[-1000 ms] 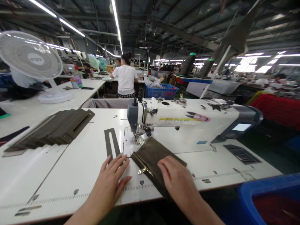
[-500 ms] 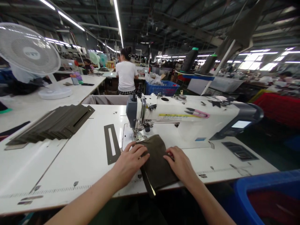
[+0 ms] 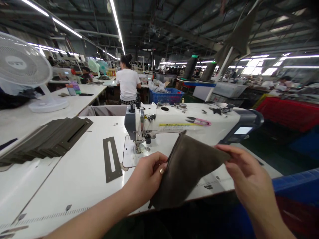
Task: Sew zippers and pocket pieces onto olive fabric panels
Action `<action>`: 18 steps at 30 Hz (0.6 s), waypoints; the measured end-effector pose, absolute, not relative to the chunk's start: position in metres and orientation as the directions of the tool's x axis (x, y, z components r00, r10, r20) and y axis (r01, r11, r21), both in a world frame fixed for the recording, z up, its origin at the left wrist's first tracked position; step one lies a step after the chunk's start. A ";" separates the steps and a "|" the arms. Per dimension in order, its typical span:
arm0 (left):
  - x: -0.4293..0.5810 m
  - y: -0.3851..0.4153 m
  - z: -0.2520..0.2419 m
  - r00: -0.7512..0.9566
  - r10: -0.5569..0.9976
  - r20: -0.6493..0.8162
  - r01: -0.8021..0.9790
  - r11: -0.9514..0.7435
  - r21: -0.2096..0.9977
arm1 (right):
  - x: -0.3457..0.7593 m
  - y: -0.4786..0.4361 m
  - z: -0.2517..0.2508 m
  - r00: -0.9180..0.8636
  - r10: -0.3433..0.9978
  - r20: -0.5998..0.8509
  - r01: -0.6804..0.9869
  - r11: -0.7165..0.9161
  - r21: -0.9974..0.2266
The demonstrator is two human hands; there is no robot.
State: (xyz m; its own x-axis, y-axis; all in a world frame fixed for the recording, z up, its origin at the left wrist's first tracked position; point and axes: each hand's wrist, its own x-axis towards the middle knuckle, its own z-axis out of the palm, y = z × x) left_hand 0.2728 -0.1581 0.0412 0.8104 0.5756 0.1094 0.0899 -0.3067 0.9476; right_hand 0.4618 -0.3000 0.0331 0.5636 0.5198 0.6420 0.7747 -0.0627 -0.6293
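A dark olive fabric piece (image 3: 190, 162) is held up between my two hands, tilted above the front of the sewing table. My left hand (image 3: 153, 172), a ring on one finger, pinches its left edge. At the right, my right hand (image 3: 245, 169) grips a corner between thumb and fingers and draws it out to a point. Behind the fabric stands a white sewing machine (image 3: 199, 122), its needle area (image 3: 139, 146) just beyond my left hand. On the table to the left lies a flat olive strip (image 3: 107, 159) with a long slot cut in it.
A fanned stack of olive slotted pieces (image 3: 50, 139) lies on the left. Pink-handled thread snips (image 3: 199, 121) rest against the machine. A white fan (image 3: 22, 63) stands at far left, blue bins (image 3: 296, 182) at lower right. A person in a white shirt (image 3: 127, 83) stands ahead, facing away.
The fabric has come up off the table, away from the needle area. My right hand has moved right and up with its corner; my left now pinches the edge. The view has shifted slightly right.
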 end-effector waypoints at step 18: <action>0.257 -0.140 -0.026 0.604 0.683 -0.411 0.307 0.277 0.911 | 0.434 -0.235 -0.043 0.542 0.789 0.291 0.798 -0.375 -0.471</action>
State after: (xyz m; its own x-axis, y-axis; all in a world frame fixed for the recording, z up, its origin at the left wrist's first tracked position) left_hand 0.2568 -0.1396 -0.0261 0.6038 0.6829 -0.4111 0.3067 0.2769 0.9106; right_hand 0.4339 -0.2353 -0.0432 0.5420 0.7885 0.2906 0.7983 -0.3749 -0.4714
